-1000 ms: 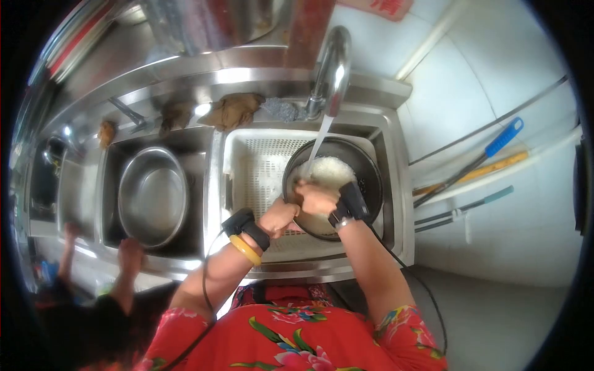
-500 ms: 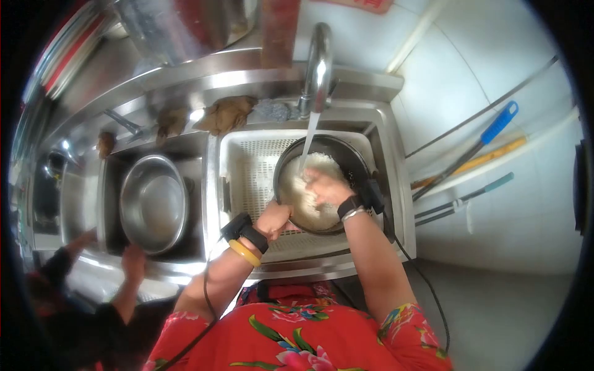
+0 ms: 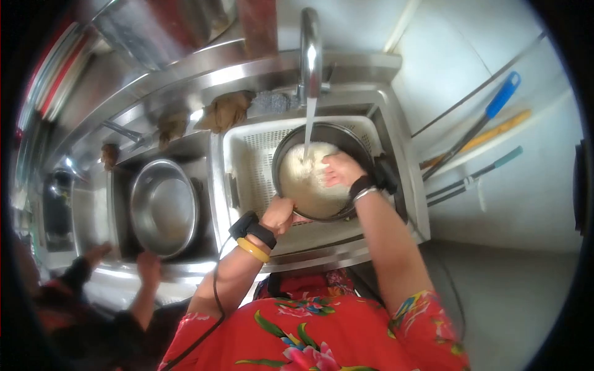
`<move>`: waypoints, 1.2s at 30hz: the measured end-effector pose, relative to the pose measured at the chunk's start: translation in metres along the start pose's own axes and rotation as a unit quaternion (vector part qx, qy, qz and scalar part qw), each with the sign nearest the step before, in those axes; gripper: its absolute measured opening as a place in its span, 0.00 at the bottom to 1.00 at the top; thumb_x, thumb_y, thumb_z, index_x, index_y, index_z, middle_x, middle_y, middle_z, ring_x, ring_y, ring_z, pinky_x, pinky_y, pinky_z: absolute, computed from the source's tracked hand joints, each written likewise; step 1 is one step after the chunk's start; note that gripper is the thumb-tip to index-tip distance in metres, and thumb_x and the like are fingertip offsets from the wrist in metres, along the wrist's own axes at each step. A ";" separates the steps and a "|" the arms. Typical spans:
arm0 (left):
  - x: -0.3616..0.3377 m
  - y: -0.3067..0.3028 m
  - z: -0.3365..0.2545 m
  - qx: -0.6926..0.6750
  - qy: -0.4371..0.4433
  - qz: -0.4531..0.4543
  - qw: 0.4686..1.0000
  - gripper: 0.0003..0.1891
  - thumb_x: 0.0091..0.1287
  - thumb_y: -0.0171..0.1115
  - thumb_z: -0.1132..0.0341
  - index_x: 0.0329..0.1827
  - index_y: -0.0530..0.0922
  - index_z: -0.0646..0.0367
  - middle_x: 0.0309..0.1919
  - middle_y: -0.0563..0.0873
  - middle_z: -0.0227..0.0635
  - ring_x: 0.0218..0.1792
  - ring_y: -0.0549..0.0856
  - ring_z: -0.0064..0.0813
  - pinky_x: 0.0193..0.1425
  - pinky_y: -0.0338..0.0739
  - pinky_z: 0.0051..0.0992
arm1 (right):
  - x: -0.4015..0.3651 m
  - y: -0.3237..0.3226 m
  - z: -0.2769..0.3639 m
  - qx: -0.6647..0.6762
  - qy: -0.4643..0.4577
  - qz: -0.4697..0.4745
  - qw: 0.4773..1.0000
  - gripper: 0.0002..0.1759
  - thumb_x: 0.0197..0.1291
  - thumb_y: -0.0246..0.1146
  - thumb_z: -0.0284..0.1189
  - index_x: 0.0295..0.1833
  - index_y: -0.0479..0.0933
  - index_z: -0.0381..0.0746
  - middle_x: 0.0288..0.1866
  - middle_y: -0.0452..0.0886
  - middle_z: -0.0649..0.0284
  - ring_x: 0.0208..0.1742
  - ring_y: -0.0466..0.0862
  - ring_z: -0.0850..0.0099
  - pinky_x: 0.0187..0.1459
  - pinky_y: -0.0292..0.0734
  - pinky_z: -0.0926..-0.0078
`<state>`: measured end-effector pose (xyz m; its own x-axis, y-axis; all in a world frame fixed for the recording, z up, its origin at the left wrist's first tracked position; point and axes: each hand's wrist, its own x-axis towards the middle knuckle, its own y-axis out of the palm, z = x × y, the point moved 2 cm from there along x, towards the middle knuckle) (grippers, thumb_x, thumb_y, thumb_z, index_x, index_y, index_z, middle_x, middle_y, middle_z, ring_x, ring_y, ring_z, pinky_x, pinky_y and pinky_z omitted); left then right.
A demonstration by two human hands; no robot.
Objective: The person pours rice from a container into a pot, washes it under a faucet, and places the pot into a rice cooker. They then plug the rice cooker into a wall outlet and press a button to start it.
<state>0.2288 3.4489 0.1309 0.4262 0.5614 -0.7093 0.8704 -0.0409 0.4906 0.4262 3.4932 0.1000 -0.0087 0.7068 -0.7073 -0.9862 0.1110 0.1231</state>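
A dark round pot [image 3: 355, 141] sits in a white perforated basket [image 3: 241, 183] inside the right sink. Pale grains, like rice, and cloudy water [image 3: 312, 195] fill much of it. From the tap [image 3: 310, 55] a stream of water falls into the pot. My left hand [image 3: 279, 214] is closed on the pot's near left rim. Over the grains on the pot's right side is my right hand [image 3: 342, 170], with its fingers apart and the fingertips at the grains.
A metal basin [image 3: 164, 209] stands in the left sink. Cloths [image 3: 228, 112] and a grey scourer [image 3: 270, 102] lie on the ledge behind. At the left are another person's hands [image 3: 148, 268]. Long-handled tools [image 3: 504, 94] lean along the right wall.
My right hand has shifted right from the middle of the grains, and its fingers have spread. The whole view has tilted slightly. My left hand stays at the rim.
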 end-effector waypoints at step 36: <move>-0.003 -0.007 -0.010 0.104 0.023 -0.005 0.994 0.16 0.55 0.48 0.79 0.48 0.67 0.72 0.38 0.78 0.42 0.33 0.81 0.35 0.29 0.81 0.31 | 0.001 0.007 -0.027 -0.714 -0.186 0.148 0.659 0.15 0.44 0.51 0.25 0.39 0.77 0.34 0.31 0.80 0.49 0.34 0.81 0.58 0.37 0.75 0.64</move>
<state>0.2192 3.4554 0.1345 0.4094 0.6004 -0.6869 0.9088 -0.2022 0.3649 0.4147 3.4760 0.0808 -0.4561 0.7025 -0.5463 -0.1036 -0.6516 -0.7514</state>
